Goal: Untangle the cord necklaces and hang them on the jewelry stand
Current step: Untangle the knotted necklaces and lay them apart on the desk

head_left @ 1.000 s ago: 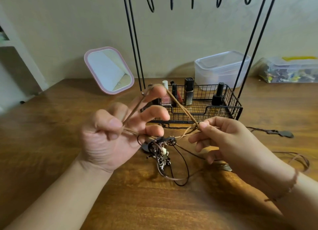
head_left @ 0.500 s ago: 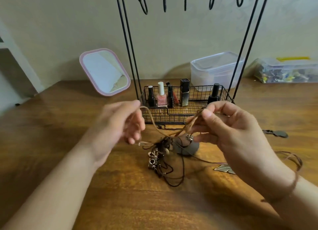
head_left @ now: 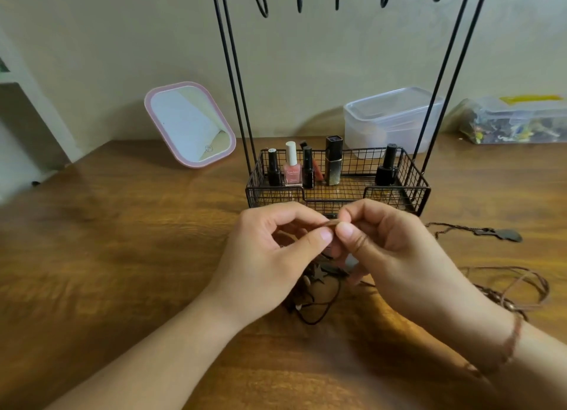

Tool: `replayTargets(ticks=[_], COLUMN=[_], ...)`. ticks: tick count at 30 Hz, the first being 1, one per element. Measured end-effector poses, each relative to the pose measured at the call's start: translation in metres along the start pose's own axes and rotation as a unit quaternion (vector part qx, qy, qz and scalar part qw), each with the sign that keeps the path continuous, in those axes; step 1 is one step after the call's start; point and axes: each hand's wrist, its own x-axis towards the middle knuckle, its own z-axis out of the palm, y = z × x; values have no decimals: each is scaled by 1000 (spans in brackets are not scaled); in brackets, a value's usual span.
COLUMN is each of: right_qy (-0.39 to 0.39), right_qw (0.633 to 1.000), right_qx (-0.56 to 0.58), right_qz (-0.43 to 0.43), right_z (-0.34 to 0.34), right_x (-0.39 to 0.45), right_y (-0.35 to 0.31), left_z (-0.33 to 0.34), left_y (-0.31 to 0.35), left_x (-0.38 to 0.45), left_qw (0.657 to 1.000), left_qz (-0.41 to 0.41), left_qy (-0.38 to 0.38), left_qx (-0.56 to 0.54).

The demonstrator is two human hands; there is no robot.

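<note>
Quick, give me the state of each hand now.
Left hand: thumb and fingers pinch the brown cord.
Right hand: its grip pinches the same cord, right beside the left.

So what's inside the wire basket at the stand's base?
The basket holds three black bottles, a pink polish bottle and a dark-and-gold tube, all upright along the back. Something reddish behind them is mostly covered. The hands hide part of the front edge.
</note>
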Motion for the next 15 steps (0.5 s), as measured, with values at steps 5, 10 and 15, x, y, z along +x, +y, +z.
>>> replayTargets(ticks=[5, 10, 15], right_qy=[-44, -38, 24], right_qw=[989, 982, 999], right_qx=[-135, -175, -29], right_qz=[-40, -53, -20], right_z=[3, 1, 0], right_x=[-4, -4, -1], right_y=[-1, -12, -16], left_z=[1, 2, 2], left_y=[0, 1, 3], left_x=[1, 2, 2], left_qw=[985, 948, 920], left_qz=[-84, -146, -138], left_qy=[-50, -115, -151], left_qx=[-146, -257, -335])
